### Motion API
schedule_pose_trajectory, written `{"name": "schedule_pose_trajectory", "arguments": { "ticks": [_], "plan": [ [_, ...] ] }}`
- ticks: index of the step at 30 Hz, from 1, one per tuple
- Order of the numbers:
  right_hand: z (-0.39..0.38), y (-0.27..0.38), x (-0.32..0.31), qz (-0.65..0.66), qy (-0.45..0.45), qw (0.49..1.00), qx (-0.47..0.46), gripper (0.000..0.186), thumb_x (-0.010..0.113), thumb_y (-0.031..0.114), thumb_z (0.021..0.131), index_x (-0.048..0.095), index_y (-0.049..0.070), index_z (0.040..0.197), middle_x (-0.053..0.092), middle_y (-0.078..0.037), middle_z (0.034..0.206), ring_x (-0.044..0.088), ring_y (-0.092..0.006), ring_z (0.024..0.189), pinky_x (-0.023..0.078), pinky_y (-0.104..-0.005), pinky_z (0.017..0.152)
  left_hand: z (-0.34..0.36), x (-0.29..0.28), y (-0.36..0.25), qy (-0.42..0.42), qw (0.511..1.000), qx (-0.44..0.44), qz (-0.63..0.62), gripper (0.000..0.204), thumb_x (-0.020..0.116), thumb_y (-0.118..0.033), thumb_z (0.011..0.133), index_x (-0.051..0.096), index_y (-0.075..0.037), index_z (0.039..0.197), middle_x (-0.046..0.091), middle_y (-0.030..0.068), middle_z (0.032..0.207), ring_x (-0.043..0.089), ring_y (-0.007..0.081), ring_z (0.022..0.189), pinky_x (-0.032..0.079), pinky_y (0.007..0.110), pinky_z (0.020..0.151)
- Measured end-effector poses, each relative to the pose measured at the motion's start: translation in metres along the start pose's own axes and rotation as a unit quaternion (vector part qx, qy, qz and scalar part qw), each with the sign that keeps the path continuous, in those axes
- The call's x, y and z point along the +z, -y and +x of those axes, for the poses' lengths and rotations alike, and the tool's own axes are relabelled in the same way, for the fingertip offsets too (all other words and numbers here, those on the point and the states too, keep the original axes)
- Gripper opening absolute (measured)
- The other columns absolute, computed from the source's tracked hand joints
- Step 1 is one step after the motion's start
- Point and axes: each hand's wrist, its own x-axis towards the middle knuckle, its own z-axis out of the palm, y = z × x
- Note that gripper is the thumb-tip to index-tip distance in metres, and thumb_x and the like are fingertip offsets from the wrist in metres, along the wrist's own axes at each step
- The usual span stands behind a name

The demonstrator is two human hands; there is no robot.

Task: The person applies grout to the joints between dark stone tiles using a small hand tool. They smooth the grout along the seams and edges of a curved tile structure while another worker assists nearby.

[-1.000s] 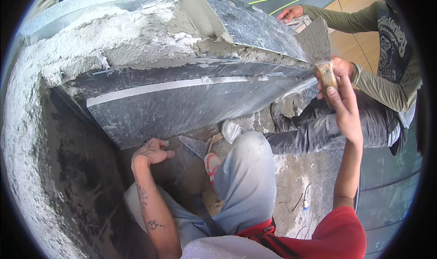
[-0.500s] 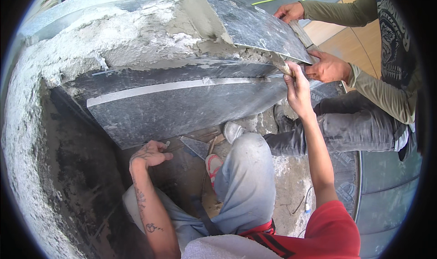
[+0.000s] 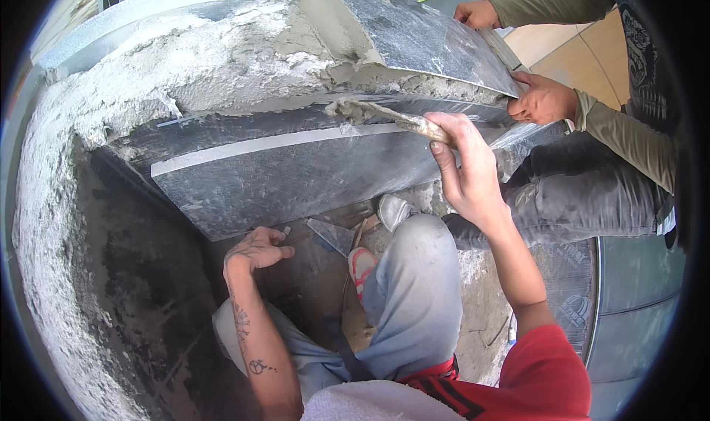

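My right hand (image 3: 470, 170) is closed round the handle of a small trowel (image 3: 414, 123). Grey mortar clings to its far end, which points left, just above the white strip on the dark stone panel (image 3: 296, 173). Low by that panel's bottom edge, my left hand (image 3: 259, 249) has its fingers curled; a small white stub (image 3: 286, 230) shows at the fingertips. On top of the ledge lies a grey stone slab (image 3: 436, 40) with mortar under its near edge. A co-worker's two hands (image 3: 543, 99) rest on the slab's right edge, beside a straight bar (image 3: 503, 49).
A rough, mortar-covered ledge (image 3: 185, 70) curves along the left and back. The co-worker's bent leg (image 3: 584, 192) is at the right. A triangular stone offcut (image 3: 330, 235) lies near my shoe (image 3: 362, 266). Dark glazed panels (image 3: 640, 273) stand at the lower right.
My right hand and the trowel have moved left and nearer, away from the slab's right corner; the mortar-coated end now shows plainly. The view has shifted slightly. The co-worker's hands stay at the slab.
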Motion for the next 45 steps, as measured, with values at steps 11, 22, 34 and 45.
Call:
{"name": "schedule_pose_trajectory", "arguments": {
  "ticks": [11, 22, 34, 45],
  "plan": [
    [-0.038, -0.041, 0.028, 0.058, -0.039, 0.997, -0.029, 0.041, 0.061, 0.008, 0.092, 0.042, 0.000, 0.128, 0.058, -0.018, 0.101, 0.059, -0.0294, 0.083, 0.049, -0.0376, 0.077, -0.006, -0.001, -0.005, -0.012, 1.000, 0.010, -0.008, 0.070, 0.073, -0.046, 0.076, 0.058, -0.010, 0.135, 0.058, 0.0113, 0.136, 0.053, 0.0244, 0.129, 0.038, 0.034, 0.109],
    [-0.019, -0.081, 0.079, -0.035, -0.136, 0.990, 0.030, 0.041, 0.068, 0.017, 0.090, 0.047, -0.001, 0.120, 0.056, -0.021, 0.104, 0.057, -0.0382, 0.091, 0.047, -0.0430, 0.078, 0.000, 0.004, -0.001, -0.012, 1.000, 0.001, -0.010, 0.071, 0.072, -0.047, 0.076, 0.058, -0.011, 0.135, 0.056, 0.0097, 0.139, 0.049, 0.0228, 0.133, 0.036, 0.034, 0.111],
    [0.007, -0.049, 0.100, -0.031, -0.066, 0.974, 0.214, 0.039, 0.058, 0.024, 0.096, 0.039, -0.005, 0.115, 0.063, -0.032, 0.081, 0.062, -0.0519, 0.074, 0.050, -0.0553, 0.065, -0.009, -0.001, -0.008, -0.016, 1.000, -0.002, -0.002, 0.069, 0.073, -0.046, 0.077, 0.058, -0.011, 0.135, 0.058, 0.0096, 0.138, 0.052, 0.0238, 0.130, 0.038, 0.034, 0.110],
    [-0.047, -0.035, 0.046, -0.152, 0.100, 0.962, 0.205, 0.033, 0.063, 0.027, 0.091, 0.047, 0.002, 0.105, 0.065, -0.021, 0.071, 0.065, -0.0423, 0.063, 0.051, -0.0479, 0.057, -0.009, 0.000, -0.011, 0.002, 1.000, -0.020, 0.013, 0.071, 0.069, -0.050, 0.079, 0.055, -0.015, 0.139, 0.050, 0.0075, 0.145, 0.045, 0.0220, 0.136, 0.034, 0.034, 0.113]
  ]
}}
